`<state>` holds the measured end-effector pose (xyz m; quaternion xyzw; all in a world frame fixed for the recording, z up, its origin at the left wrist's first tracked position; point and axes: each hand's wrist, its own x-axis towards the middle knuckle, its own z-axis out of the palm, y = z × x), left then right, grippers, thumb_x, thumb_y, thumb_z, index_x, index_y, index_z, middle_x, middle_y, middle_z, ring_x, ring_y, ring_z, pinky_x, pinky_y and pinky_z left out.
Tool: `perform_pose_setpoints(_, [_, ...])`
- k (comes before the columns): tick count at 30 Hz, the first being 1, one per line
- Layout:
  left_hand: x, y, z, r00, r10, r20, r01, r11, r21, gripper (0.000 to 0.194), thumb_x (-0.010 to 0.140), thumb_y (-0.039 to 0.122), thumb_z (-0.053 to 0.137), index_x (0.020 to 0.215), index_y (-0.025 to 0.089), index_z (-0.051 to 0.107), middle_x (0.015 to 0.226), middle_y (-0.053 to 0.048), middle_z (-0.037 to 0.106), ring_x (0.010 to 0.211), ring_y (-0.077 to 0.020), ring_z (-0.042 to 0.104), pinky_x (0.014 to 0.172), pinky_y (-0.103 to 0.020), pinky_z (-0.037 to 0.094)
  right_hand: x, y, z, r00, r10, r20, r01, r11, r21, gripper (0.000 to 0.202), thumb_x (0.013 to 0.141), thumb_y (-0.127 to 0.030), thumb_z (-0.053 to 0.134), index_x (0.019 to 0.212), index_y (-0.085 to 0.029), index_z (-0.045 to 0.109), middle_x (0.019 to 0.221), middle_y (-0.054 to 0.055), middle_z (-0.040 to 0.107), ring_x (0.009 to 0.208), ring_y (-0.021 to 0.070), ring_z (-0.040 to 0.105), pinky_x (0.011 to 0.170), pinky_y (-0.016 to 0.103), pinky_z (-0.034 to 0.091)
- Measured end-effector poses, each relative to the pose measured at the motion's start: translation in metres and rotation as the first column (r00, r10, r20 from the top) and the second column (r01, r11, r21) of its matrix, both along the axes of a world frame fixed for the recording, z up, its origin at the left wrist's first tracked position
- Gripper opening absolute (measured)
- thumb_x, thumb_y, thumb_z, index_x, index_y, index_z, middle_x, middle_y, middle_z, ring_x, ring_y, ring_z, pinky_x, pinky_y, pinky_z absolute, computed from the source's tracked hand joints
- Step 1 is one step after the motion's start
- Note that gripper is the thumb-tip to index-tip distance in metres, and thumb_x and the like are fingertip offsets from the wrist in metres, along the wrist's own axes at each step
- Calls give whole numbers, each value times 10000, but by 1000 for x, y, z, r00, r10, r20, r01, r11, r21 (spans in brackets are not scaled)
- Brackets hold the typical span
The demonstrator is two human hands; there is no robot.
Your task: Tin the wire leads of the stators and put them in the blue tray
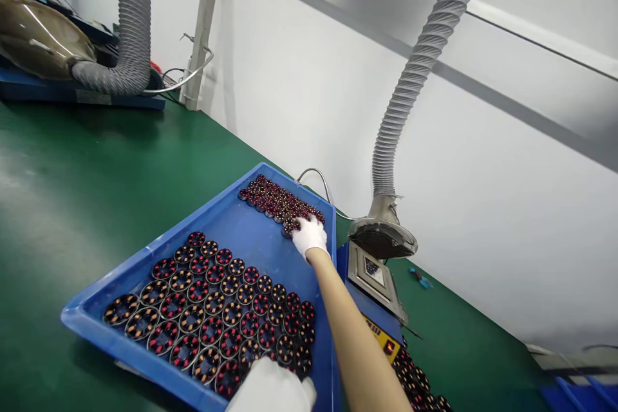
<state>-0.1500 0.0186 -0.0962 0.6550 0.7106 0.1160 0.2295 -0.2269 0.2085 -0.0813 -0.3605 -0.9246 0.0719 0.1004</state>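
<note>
A blue tray (251, 232) holds rows of small ring-shaped motor stators (211, 302), black inside with red or copper-coloured windings. My right hand (311, 236), in a white glove, reaches to the tray's far group of stators (277, 199). Its fingers are curled at a stator (290, 228) on the near edge of that group, partly hiding it. Low in the view, my left hand (273, 387), also white-gloved, is over the near rows by the tray's front side. Its fingertips are hidden, so I cannot see whether it holds a part.
Right of the tray stands a blue-and-yellow heating unit (374, 315) with a metal top, below an extraction hood (383, 235) on a grey hose. More stators (415, 380) lie beside it. Blue-handled cutters (421, 278) rest on the green table (72, 206) near the wall.
</note>
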Motion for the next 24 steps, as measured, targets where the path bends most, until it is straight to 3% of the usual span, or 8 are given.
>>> perform_pose_setpoints(4, [1,-7,4,999,28,33,-28,999,19,261,884,255,422,921,146,657,844,-155,716,783,-331,681,685,-433,498,77,-18,32,973,73,-217,-63,997,52,254,863,-236,496,1099,-207,586,1213,51,580,1135,146,516,1011,275,380])
perform_pose_setpoints(6, [3,-11,2,1000,6,21,-8,999,52,288,892,234,383,961,171,656,887,-141,711,808,-324,672,701,-443,493,132,-27,37,958,33,-286,-13,997,72,253,868,-274,457,1072,-212,593,1157,60,611,1083,159,560,972,290,425])
perform_pose_setpoints(9, [5,-14,-4,999,53,7,-53,992,111,295,892,249,390,990,209,666,859,-103,720,768,-303,673,705,-441,495,212,-32,26,936,-149,-319,182,980,76,278,845,-298,437,1011,-167,617,1089,137,635,1037,246,587,948,428,436])
perform_pose_setpoints(12, [6,-13,-3,991,130,20,-132,987,95,298,890,296,415,1031,210,663,877,-100,731,801,-312,678,744,-455,495,265,-31,0,924,-302,-233,308,951,-12,224,778,-253,484,865,-174,676,982,144,675,942,300,625,861,479,471])
perform_pose_setpoints(16, [7,-12,6,990,143,14,-143,990,10,321,885,336,419,1076,223,651,1005,-103,711,895,-312,666,791,-439,489,284,-29,-34,903,-402,-149,378,911,-164,177,655,-192,602,791,-200,715,948,101,690,890,278,643,833,396,480])
perform_pose_setpoints(19, [9,-13,7,986,167,-28,-167,986,-24,346,878,374,403,1077,233,648,995,-96,714,867,-320,669,786,-454,487,280,-28,-47,862,-476,-178,430,870,-242,149,534,-135,668,673,-169,711,992,156,660,965,348,592,858,437,437])
perform_pose_setpoints(22, [8,-14,1,982,185,-41,-186,982,-34,360,871,357,376,1068,236,651,1012,-102,706,892,-325,662,796,-464,481,285,-27,-44,805,-521,-285,427,841,-332,66,490,-111,664,494,-168,630,989,179,640,1005,389,542,887,476,390])
perform_pose_setpoints(24, [5,-11,-2,986,166,-12,-167,985,-39,346,861,325,374,1010,247,676,1007,-95,707,910,-312,659,803,-441,480,292,-28,-32,755,-530,-386,370,830,-417,74,508,-158,669,484,-179,602,924,150,654,951,351,565,876,458,399])
